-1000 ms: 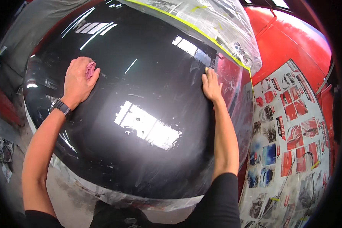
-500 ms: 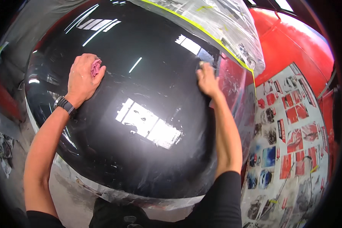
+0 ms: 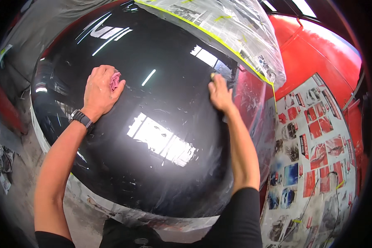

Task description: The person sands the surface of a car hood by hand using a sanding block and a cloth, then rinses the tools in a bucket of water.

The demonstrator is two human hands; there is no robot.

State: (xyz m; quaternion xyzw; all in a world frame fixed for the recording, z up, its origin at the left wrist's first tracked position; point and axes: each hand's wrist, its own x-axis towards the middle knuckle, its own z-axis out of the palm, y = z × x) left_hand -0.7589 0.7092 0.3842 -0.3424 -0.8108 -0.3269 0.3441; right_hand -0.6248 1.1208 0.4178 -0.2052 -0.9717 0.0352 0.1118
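A large glossy black car panel (image 3: 153,136) fills the middle of the view, wet and reflecting ceiling lights. My left hand (image 3: 100,91) presses flat on its upper left part, with a small pink cloth (image 3: 115,80) tucked under the fingers. A dark watch sits on that wrist. My right hand (image 3: 219,94) lies on the panel near its right edge, fingers together, holding something small and flat against the surface; what it is I cannot make out.
Clear plastic sheeting over newspaper (image 3: 231,29), edged with yellow tape, masks the area beyond the panel. Red bodywork (image 3: 318,53) lies at right, with more printed paper (image 3: 314,153) masking it. Grey floor (image 3: 12,165) shows at left.
My right hand has slid up and to the left along the panel's right side. My left hand with the pink cloth has shifted slightly toward the right.
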